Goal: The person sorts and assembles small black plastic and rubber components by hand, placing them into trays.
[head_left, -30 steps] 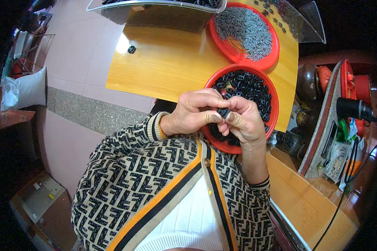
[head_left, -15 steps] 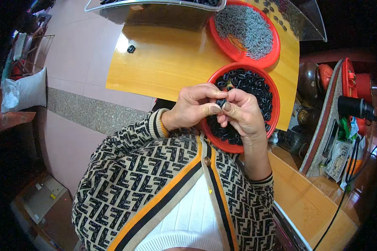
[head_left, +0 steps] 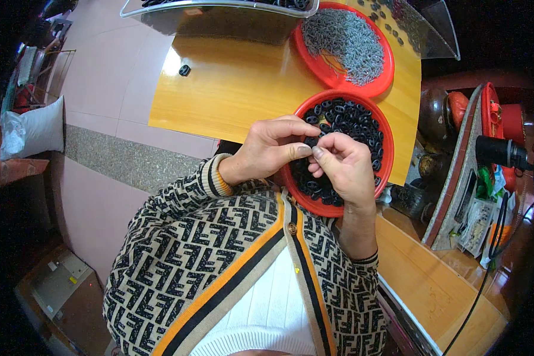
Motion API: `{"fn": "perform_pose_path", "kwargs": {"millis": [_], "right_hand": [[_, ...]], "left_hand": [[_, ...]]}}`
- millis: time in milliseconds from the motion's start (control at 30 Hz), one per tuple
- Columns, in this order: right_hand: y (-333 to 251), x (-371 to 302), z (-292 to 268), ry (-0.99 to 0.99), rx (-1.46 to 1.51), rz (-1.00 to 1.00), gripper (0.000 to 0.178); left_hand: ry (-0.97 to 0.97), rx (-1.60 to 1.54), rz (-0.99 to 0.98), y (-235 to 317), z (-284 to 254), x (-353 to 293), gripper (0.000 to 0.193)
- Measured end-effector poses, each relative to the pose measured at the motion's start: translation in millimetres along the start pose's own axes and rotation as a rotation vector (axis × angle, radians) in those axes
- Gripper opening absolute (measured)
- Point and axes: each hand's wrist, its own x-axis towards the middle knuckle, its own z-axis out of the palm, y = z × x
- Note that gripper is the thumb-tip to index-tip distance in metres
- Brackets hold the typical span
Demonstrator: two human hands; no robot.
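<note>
- The left hand (head_left: 273,147) has its grip nearly closed, with a small black piece (head_left: 311,142) between thumb and finger. Most of the piece is hidden.
- The right hand (head_left: 347,169) is curled in, its tips right beside the left ones. I cannot tell how closed this grip is, or what it has.
- The small black piece is above the red bowl (head_left: 387,157), which is full of more black pieces (head_left: 362,121).
- The piece could pop out if the tips squeeze it crooked. It might drop into the bowl and look just like the others.
- A bump from a wrist could tip the bowl. I cannot see what is under it.
- The red dish (head_left: 388,65) of grey pins (head_left: 365,50) sits close behind the bowl on the bench (head_left: 231,89), so a push could mix them.
- The clear bin (head_left: 231,26) has a small label (head_left: 194,11), too tiny to read.
- The sweater (head_left: 190,249) has a pattern of big letter-like shapes.
</note>
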Motion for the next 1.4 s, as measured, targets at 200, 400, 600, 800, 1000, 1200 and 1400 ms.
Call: {"fn": "perform_pose_path", "kwargs": {"millis": [200,400,600,800,1000,1200,1400], "right_hand": [[4,4,10,0.125,0.02,-0.153,0.009],[1,6,12,0.068,0.116,-0.136,0.011],[6,7,13,0.076,0.154,-0.127,0.01],[2,9,15,0.063,0.15,-0.111,0.011],[4,12,17,0.09,0.169,-0.127,0.013],[8,16,18,0.132,0.221,-0.112,0.014],[5,14,14,0.099,0.178,-0.089,0.014]], "left_hand": [[0.029,-0.068,-0.061,-1,-1,-1,0.026],[0.041,0.022,-0.01,7,0,0,0.026],[-0.015,0.308,0.11,4,-6,1,0.026],[0.075,0.003,-0.065,10,-2,-1,0.024],[0.107,0.018,-0.025,9,-3,-1,0.024],[0.155,-0.101,-0.146,11,-2,0,0.023],[0.155,-0.164,-0.236,15,-4,-1,0.023]]}}
